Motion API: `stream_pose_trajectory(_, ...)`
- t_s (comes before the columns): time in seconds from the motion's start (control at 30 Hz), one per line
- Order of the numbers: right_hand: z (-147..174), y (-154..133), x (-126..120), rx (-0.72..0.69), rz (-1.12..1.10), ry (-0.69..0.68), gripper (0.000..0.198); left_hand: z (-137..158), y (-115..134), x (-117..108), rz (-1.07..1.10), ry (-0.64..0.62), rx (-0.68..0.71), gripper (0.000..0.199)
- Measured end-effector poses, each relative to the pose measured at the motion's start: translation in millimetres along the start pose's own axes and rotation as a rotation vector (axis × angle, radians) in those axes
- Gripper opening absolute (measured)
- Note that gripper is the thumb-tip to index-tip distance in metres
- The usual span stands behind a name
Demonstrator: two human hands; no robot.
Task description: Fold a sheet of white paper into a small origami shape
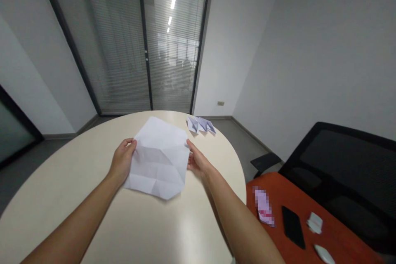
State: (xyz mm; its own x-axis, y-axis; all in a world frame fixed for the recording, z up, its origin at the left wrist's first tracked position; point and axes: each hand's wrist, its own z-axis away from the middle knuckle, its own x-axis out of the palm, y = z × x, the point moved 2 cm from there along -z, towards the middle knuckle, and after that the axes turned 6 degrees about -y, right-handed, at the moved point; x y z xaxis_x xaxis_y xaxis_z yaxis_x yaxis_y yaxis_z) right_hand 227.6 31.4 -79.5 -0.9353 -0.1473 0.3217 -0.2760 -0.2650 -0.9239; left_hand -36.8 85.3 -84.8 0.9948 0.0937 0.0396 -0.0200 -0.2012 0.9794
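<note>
A creased white sheet (159, 159) is held directly between the two hands, above the near-middle part of the bench (173, 235). By the left hand (121, 163) the left edge is pinched, with the thumb on the front; by the right hand (199, 163) the right edge is gripped near its upper corner. The fingers of both hands are therefore narrow, closed on the paper. No clear long axis is shown by the sheet, since it is almost as wide as it is tall, and both hands are equally near. Whether its lower edge is touching the bench cannot be told.

Beyond the right hand, near the far rim, some folded paper (201, 125) is placed. The bench is pale, smooth and rounded. To the right, an orange chair (272, 185) is seen, with a flat black object (293, 227) on its seat. Behind, the room is closed by a glass partition (117, 49) with blinds.
</note>
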Motion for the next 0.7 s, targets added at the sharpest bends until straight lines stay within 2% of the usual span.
stream_pose_trajectory(0.07,4.2,0.6,2.7,0.087,-0.078,-0.114,0.053,1.9,0.7,3.2,0.001,-0.027,-0.009,0.047)
stream_pose_trajectory(0.17,6.4,-2.7,5.1,0.018,-0.173,-0.186,0.042,5.3,4.0,9.5,-0.011,-0.086,0.003,0.052)
stream_pose_trajectory(0.3,2.2,-6.9,-0.5,-0.106,-0.179,-0.082,0.024,11.2,9.5,14.8,-0.085,-0.124,-0.02,0.053)
stream_pose_trajectory(0.43,-6.7,-3.9,-11.0,-0.217,-0.085,0.041,0.024,16.5,4.7,17.8,-0.198,-0.196,-0.087,0.046)
stream_pose_trajectory(0.5,-11.7,0.0,-17.2,-0.295,0.023,0.116,0.028,16.6,-2.6,16.8,-0.265,-0.202,-0.099,0.039)
stream_pose_trajectory(0.57,-15.7,4.2,-23.5,-0.379,0.231,0.21,0.03,16.3,-8.9,15.3,-0.393,-0.213,-0.082,0.031)
stream_pose_trajectory(0.63,-18.1,8.2,-27.8,-0.429,0.531,0.299,0.03,18.2,-9.1,15.3,-0.608,-0.202,0.031,0.03)
stream_pose_trajectory(0.7,-18.5,11.5,-29.3,-0.416,0.808,0.382,0.032,25.1,-2.4,19.3,-0.805,-0.109,0.24,0.042)
